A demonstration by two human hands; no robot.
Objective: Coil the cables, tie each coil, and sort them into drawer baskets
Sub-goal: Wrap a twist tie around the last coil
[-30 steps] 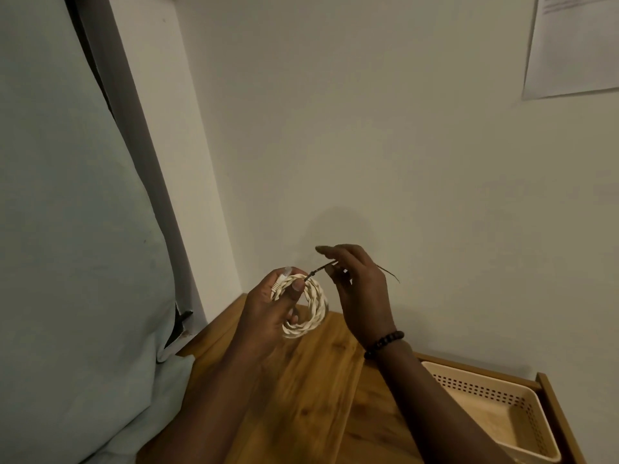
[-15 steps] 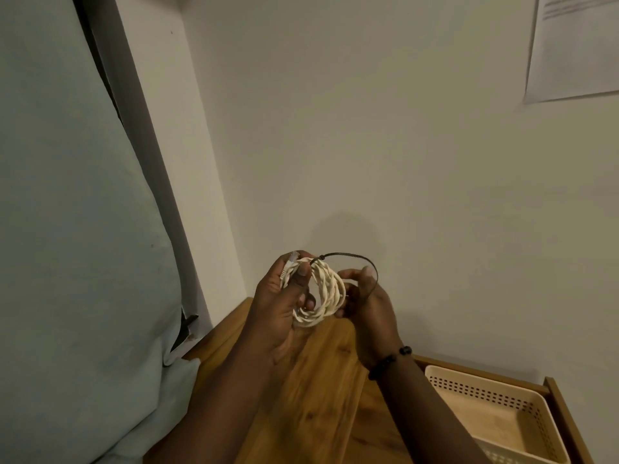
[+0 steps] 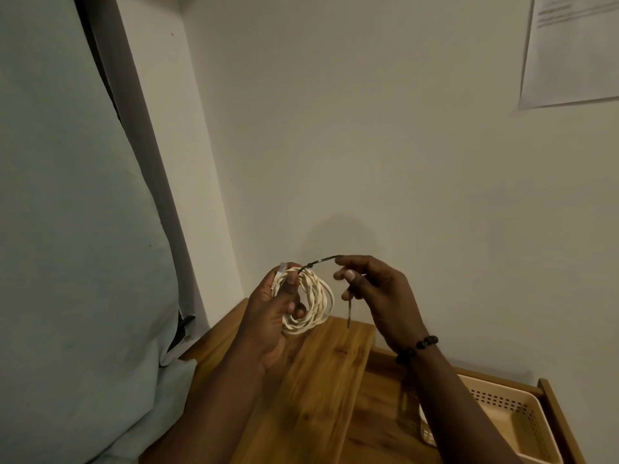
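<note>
Dim, warm, low-contrast indoor light. Soft-edged shadow of hands thrown on wall (image 3: 402, 145) just above them, so light comes from behind camera. Faint grain over flat areas. No glare anywhere. Forearms dark, detail lost toward bottom edge. Wide-angle bend at left: door frame (image 3: 147, 155) leans and curves. Print on paper sheet (image 3: 576, 45) at top right blurred, unreadable. Centre acceptably sharp.

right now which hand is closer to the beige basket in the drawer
Right. The right hand is raised above and left of the basket, holding the dark tie; the left hand grips the cable coil farther left.
</note>
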